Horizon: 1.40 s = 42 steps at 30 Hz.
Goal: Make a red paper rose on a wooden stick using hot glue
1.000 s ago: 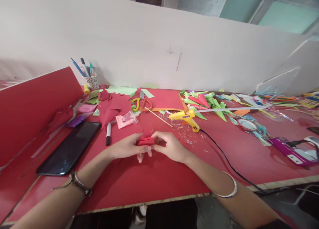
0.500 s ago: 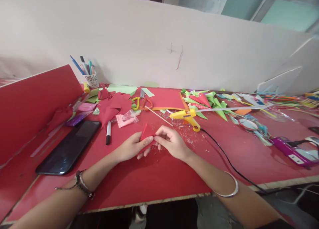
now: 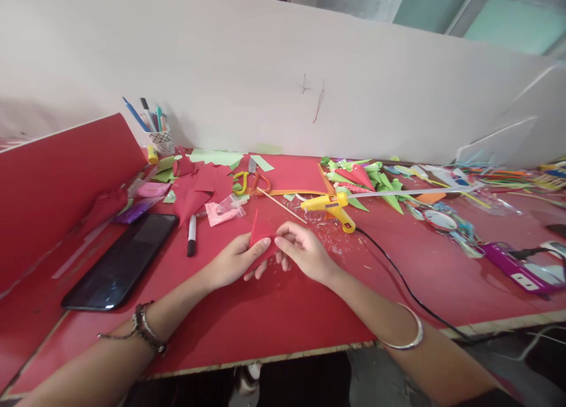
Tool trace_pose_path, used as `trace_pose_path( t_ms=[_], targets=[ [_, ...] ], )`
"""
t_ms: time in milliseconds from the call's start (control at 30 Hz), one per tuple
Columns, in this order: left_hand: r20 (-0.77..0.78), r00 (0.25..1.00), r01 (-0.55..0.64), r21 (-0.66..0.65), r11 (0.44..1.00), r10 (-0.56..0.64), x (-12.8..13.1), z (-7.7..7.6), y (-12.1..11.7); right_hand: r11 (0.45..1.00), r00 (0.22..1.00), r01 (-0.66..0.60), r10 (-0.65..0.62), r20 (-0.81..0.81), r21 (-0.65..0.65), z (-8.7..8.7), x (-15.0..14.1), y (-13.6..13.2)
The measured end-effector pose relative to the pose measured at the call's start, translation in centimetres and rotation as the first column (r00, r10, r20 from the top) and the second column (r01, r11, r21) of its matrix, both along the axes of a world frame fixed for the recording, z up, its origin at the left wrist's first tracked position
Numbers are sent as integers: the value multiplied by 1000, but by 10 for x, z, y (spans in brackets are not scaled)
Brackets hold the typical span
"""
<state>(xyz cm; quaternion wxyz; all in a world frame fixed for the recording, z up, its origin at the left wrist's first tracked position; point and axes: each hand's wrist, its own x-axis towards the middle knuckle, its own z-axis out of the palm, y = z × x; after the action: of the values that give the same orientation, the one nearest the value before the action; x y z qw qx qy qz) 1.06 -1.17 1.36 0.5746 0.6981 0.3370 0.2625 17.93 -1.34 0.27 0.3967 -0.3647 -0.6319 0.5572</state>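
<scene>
Low over the red table, a small piece of red paper [image 3: 262, 232] is between my two hands, partly hidden by the fingers. My left hand [image 3: 241, 258] grips it from the left, thumb on top and fingers underneath. On the other side my right hand [image 3: 303, 250] pinches its right edge between thumb and fingertips. A yellow glue gun [image 3: 329, 206] with a long clear glue stick lies beyond my right hand. Just past the paper, a thin wooden stick [image 3: 283, 206] rests on the table. Nearer my left hand is a marker [image 3: 191, 236] with a black cap.
A black phone [image 3: 121, 262] lies at the left. Red paper scraps [image 3: 198, 189], scissors [image 3: 252, 177] and a pen cup [image 3: 161, 140] are at the back. Green and red paper cones [image 3: 371, 180] are piled right of centre. A purple power strip [image 3: 515, 268] sits far right, near the glue gun's cord.
The red paper has turned or opened between my hands; its pointed fold now shows as a thin upright edge at the left. Both hands stay nearly in place.
</scene>
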Motion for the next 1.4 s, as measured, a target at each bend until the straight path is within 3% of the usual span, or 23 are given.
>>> trace_pose_path(
  t_ms=[500,767,1400],
  targets=[
    [-39,991,124,-43,991,-126,-2,3,0,992,990,-119,115,86,41,-2,5,1],
    [-28,999,43,-105,994,-46,-2,0,-1,996,989,-74,66,134,51,3,4,0],
    [-81,994,67,-39,997,-70,0,3,-2,995,992,-101,98,85,27,5,1,-3]
  ],
)
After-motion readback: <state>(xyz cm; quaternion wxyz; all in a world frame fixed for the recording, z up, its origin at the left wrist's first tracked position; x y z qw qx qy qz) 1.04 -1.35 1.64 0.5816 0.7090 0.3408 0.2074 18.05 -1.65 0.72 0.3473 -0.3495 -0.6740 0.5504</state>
